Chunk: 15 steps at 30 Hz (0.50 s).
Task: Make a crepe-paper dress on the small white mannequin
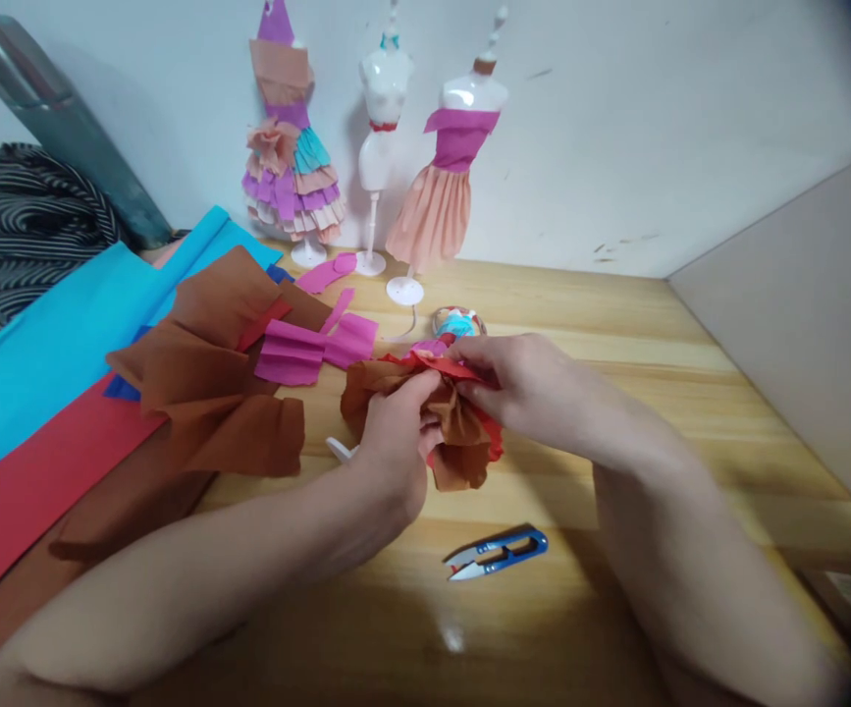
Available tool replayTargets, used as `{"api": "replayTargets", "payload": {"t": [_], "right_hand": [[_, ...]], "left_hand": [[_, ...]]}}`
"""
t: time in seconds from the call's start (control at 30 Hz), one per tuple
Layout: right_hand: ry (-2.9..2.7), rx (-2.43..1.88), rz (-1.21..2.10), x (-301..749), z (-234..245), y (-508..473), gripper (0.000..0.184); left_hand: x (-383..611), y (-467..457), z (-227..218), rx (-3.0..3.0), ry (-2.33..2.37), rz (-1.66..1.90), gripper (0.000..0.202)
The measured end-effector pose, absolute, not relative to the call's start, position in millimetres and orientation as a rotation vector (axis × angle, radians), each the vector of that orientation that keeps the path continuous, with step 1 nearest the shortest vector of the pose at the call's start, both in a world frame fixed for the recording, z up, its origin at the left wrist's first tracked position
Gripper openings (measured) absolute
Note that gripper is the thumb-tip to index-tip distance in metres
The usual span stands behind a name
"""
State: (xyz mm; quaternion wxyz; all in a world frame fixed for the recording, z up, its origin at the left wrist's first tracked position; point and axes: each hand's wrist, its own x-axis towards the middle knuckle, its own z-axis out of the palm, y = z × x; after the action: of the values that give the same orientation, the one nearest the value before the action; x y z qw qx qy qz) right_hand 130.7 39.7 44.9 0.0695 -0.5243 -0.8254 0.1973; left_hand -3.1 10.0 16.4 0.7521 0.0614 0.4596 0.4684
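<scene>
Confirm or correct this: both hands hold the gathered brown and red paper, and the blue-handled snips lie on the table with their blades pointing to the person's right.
The blade direction is wrong: the head view shows the blue-handled snips on the table with their blades pointing to the person's left. Both the left hand and the right hand do hold the gathered brown and red paper.

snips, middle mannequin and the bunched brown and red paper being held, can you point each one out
Snips (497, 565): head view, on the lower blue handle arm.
Middle mannequin (376, 163): head view, on its white hips.
Bunched brown and red paper (461, 421): head view, on a brown fold.
</scene>
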Motion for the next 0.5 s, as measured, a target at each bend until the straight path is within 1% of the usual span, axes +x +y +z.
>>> {"api": "replayTargets", "payload": {"t": [0.1, 0.23, 0.4, 0.5], "right_hand": [[-2.484, -1.545, 0.613, 130.3, 45.4, 39.6, 0.027], [-2.491, -1.531, 0.611, 130.1, 44.2, 40.4, 0.030], [-2.509, -1.547, 0.577, 130.6, 44.5, 40.1, 0.026], [-2.525, -1.525, 0.567, 131.6, 45.0, 39.9, 0.023]], "left_hand": [[-6.7, 9.3, 17.8, 0.189, 0.997, 1.034, 0.011], [-10.7, 9.5, 19.6, 0.222, 1.012, 1.073, 0.007], [-9.5, 14.7, 18.2, 0.175, 1.029, 1.045, 0.011], [-12.2, 14.0, 17.2, 0.161, 1.008, 1.027, 0.008]]}}
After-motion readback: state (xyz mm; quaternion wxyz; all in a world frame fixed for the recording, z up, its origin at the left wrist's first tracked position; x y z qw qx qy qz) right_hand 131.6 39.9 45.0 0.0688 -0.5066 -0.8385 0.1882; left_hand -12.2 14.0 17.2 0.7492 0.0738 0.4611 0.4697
